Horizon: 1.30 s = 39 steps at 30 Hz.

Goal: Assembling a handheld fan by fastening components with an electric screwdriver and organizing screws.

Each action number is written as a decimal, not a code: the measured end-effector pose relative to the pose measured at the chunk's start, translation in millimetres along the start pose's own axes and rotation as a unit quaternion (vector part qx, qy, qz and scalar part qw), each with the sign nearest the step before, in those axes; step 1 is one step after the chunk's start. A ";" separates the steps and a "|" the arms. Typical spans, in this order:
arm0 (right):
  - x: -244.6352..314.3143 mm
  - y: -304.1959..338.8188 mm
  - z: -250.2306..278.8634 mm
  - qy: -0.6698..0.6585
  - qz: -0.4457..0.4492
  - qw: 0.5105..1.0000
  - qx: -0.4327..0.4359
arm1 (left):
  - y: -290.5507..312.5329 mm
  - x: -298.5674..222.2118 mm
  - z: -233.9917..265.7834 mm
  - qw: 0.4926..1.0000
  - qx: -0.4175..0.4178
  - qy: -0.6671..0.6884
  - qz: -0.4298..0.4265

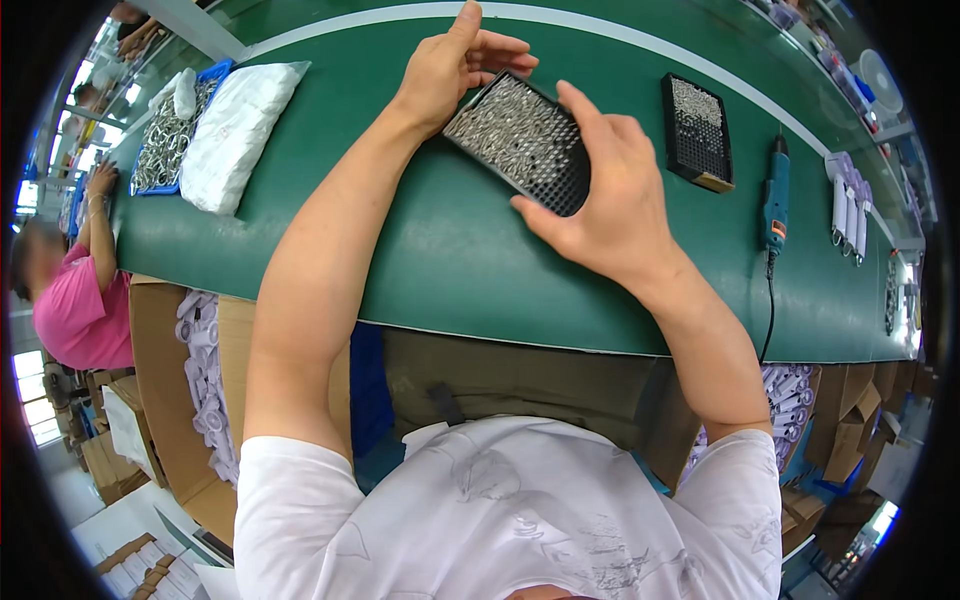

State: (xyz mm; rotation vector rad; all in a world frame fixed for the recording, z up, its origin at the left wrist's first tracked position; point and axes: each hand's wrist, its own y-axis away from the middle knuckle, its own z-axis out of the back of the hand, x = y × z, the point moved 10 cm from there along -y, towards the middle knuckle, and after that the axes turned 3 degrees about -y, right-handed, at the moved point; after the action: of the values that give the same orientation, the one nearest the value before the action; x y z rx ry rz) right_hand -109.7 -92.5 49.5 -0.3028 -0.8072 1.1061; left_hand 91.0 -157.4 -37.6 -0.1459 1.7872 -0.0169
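A small black tray (518, 135) with a grid of holes is tilted above the green bench, many small silvery metal parts (510, 120) spread over most of it. Bare holes show at its right end. My right hand (615, 185) grips that end, thumb on the near edge and fingers at the far one. My left hand (455, 72) is at the tray's upper left corner, thumb raised and fingers stretched out; whether its palm touches the tray is hard to tell. A second black tray (697, 130), partly filled with similar parts, lies to the right.
On the green bench (450, 270), a teal electric screwdriver (776, 200) with a black cord lies right, near white-and-purple parts (848, 210). At left are a blue basket of metal rings (165, 145) and a white plastic bag (240, 135). Cardboard boxes (165, 390) stand below. A person in pink (85, 310) works far left.
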 end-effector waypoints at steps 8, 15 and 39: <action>1.6 0.3 2.8 0.003 0.002 1.000 0.005 | -1.8 -1.2 -1.5 1.000 0.003 0.005 -0.005; -3.8 4.2 -5.7 -0.011 -0.014 1.000 0.008 | 0.2 -16.2 -11.5 0.990 0.091 -0.021 -0.106; -5.4 7.5 -5.2 -0.005 -0.028 0.999 0.018 | -0.2 -1.9 0.0 1.000 0.004 -0.004 -0.007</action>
State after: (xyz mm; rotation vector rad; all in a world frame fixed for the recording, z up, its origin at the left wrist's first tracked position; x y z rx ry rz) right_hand -112.2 -93.1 39.2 -0.2434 -0.7995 1.0688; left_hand 91.4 -157.4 -35.7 -0.1519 1.7789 -0.0340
